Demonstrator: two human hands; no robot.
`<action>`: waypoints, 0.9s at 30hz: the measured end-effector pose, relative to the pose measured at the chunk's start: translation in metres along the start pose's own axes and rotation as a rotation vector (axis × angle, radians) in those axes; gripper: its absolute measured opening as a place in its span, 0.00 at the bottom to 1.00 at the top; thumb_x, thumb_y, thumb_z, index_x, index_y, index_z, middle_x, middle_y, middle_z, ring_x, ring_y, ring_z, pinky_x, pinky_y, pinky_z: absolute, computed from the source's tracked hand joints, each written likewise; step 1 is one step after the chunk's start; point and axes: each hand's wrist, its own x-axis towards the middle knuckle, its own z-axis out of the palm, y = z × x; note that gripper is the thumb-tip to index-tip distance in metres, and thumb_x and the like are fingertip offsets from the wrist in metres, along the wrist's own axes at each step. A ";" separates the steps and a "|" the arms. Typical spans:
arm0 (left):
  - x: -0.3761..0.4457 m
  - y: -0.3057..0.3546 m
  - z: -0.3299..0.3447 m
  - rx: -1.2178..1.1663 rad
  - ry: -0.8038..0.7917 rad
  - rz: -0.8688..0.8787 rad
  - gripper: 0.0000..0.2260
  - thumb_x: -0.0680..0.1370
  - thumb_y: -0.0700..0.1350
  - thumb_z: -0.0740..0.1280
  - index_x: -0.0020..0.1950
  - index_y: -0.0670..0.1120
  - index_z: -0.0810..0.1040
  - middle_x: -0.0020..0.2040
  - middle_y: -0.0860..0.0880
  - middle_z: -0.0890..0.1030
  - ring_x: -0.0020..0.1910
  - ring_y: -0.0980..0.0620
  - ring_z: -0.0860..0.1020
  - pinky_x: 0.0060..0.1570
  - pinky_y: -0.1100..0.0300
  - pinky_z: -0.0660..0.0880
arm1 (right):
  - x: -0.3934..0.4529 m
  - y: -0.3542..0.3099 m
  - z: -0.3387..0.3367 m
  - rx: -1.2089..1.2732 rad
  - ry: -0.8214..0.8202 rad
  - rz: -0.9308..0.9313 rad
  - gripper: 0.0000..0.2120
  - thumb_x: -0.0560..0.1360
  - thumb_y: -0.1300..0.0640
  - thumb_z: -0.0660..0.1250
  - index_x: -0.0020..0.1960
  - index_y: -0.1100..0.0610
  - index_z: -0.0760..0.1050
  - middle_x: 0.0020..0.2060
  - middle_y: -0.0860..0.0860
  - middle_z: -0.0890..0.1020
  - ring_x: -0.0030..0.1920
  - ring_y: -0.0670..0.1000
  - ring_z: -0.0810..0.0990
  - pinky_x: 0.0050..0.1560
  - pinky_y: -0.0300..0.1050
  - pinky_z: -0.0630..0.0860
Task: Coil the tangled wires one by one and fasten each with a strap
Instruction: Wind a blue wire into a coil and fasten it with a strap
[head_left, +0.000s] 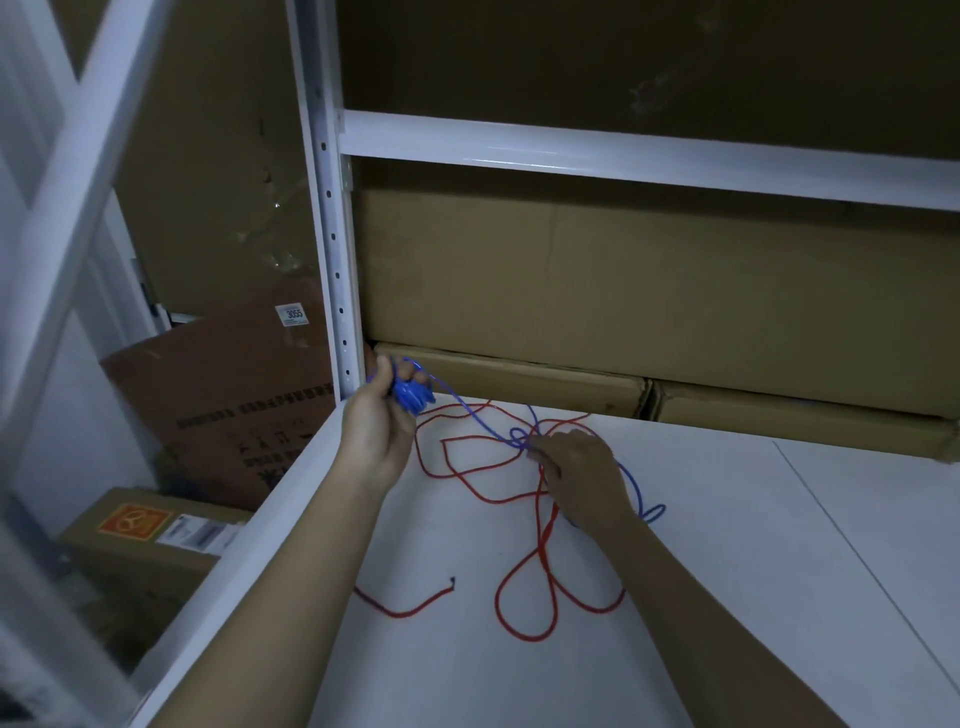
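Closest to me I see the white shelf board (701, 597), and on it lies the red wire (543, 540) in loose loops. 1 free end of it, with a dark tip, lies near the left forearm, and the loops spread from there up toward the hands.

My right hand (584, 475) rests on the board in the middle of the tangle, palm down. Its fingertips touch the place where the blue wire (470, 415) crosses the red wire in a small knot. I cannot tell if the fingers really pinch the wire or only press on it. Behind this hand, a part of the blue wire comes out and makes a small loop on the board, to the right of the wrist.

My left hand (376, 421) is raised at the left edge of the shelf, just beside the white post (332, 249) with holes. Its fingers are curled around a small coil of the blue wire, already wound in several turns. From this coil the blue wire runs tight down to the knot at the right hand.

Further back, flat cardboard boxes (519, 384) lie at the rear of the shelf, with a bigger one above them. To the left, outside the rack, a brown carton (223, 395) carries a white label with "3055". Lower, another box (150, 540) has an orange sticker and a barcode label; the small print I cannot read.
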 end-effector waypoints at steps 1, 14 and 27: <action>0.001 -0.002 0.002 0.079 0.030 0.040 0.12 0.84 0.43 0.51 0.43 0.43 0.68 0.33 0.50 0.72 0.35 0.55 0.73 0.45 0.62 0.75 | -0.005 -0.001 0.001 -0.001 0.017 -0.057 0.10 0.65 0.68 0.77 0.45 0.60 0.83 0.35 0.53 0.85 0.34 0.54 0.82 0.39 0.46 0.79; -0.014 -0.043 -0.013 1.379 -0.460 -0.029 0.09 0.83 0.47 0.56 0.50 0.44 0.71 0.37 0.53 0.77 0.37 0.60 0.74 0.46 0.62 0.71 | -0.006 -0.014 -0.033 0.306 0.178 -0.122 0.13 0.75 0.56 0.61 0.48 0.62 0.82 0.37 0.54 0.82 0.40 0.47 0.74 0.42 0.38 0.72; -0.017 -0.034 -0.006 1.181 -0.402 -0.148 0.15 0.79 0.52 0.64 0.41 0.41 0.71 0.32 0.45 0.73 0.31 0.53 0.71 0.40 0.62 0.72 | 0.013 0.014 -0.048 0.270 0.305 0.424 0.15 0.81 0.58 0.58 0.65 0.52 0.75 0.39 0.49 0.78 0.39 0.51 0.75 0.36 0.41 0.64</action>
